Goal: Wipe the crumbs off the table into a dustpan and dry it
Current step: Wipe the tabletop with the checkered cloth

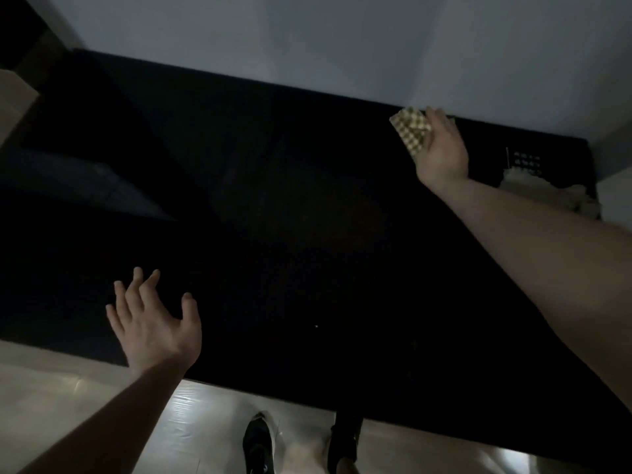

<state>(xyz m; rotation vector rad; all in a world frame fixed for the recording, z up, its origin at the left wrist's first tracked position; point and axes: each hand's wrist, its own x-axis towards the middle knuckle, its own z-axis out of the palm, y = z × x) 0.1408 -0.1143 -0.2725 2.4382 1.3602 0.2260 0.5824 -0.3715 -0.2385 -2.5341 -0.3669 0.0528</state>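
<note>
No text, label, brand or number can be read. The only thing like print is a patch of faint pale marks (525,162) on the black table (307,200), at its far right corner: a thin upright line with small blurred rows of dots or characters just right of it. They are too dim and too small to make out. Relative to the table, these marks lie on its top, just beyond a crumpled white cloth (547,189) that rests at the same corner. The checked pattern on the sponge (412,130), at the table's far edge, carries no lettering.
</note>
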